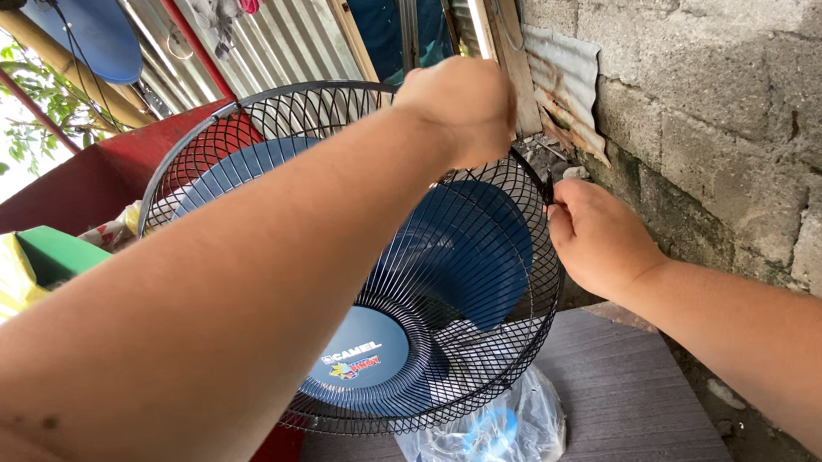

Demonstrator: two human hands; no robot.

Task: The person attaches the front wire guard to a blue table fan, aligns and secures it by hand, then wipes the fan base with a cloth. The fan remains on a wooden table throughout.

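Beside block wall — left hand (459, 106) fisted on fan guard (457, 287) rim, right hand (598, 238) pinching its clip (548, 188)

A round blue label (357, 359) with small coloured marks is sitting at the fan grille's centre. Below it, a clear plastic bag (487, 445) is lying crumpled on the grey table (619, 412).

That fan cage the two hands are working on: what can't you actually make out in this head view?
- Left hand: its fingers curl behind the fan cage rim, so its grip is hidden.
- Right hand: fingertips pinch a small dark part at the rim, too small to identify.
- Blue blades: partly covered by the left forearm and the mesh.
- Plastic bag: cut off by the bottom edge; its contents are blurred.
- The fan's base: hidden beneath the cage.
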